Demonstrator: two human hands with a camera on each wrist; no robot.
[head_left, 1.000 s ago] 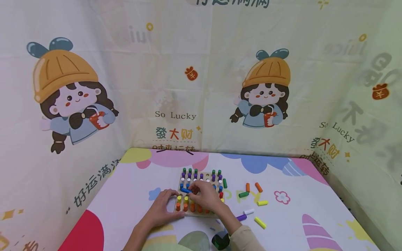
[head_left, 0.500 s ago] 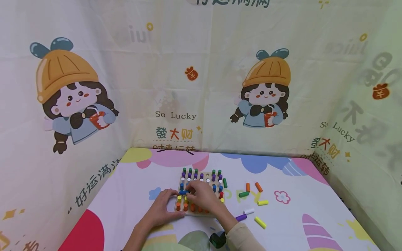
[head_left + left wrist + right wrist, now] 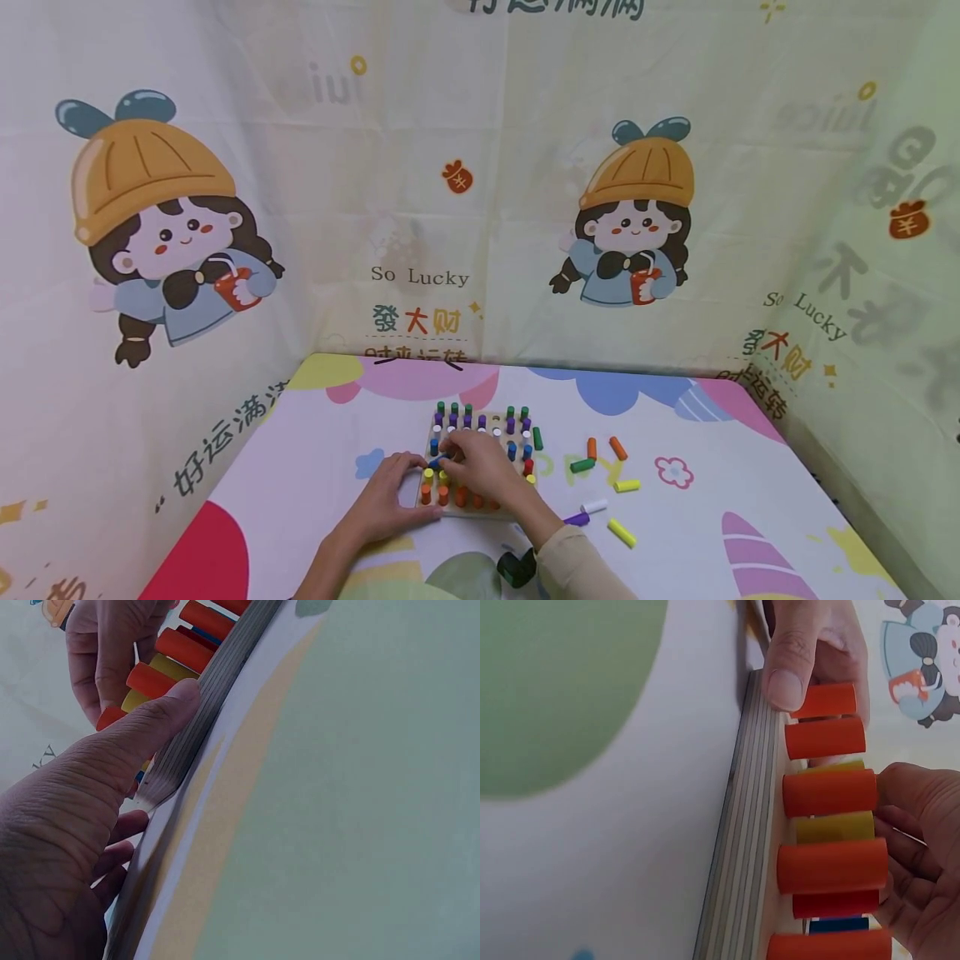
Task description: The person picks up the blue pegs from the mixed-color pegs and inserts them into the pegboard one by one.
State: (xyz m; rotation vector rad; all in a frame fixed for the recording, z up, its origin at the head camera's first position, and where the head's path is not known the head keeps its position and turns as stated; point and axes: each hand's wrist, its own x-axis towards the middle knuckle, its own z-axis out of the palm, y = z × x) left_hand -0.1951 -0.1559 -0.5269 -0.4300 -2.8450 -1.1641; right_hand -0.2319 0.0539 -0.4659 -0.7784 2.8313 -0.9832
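Observation:
A wooden pegboard (image 3: 480, 514) carries rows of coloured pegs. My left hand (image 3: 390, 497) grips its near left corner. In the left wrist view the thumb of this left hand (image 3: 90, 772) presses on the board's front edge (image 3: 217, 694), by the orange pegs (image 3: 154, 680). Above the left part of the board, my right hand (image 3: 486, 471) pinches a blue peg (image 3: 435, 462), partly covered by the fingers. The right wrist view shows the right hand (image 3: 922, 840) behind the orange pegs (image 3: 832, 866); the held peg is hidden there.
Loose pegs lie right of the board: a green peg (image 3: 582, 465), an orange peg (image 3: 618, 447), a white peg (image 3: 594, 506), a yellow peg (image 3: 622, 532) and several others. A green peg (image 3: 537, 437) rests beside the board's right edge. A dark object (image 3: 516, 569) is at the right wrist.
My right hand has shifted slightly left. The blue peg, lying across the board before, has turned and shows less beyond the fingertips. The left hand stays on the pegboard.

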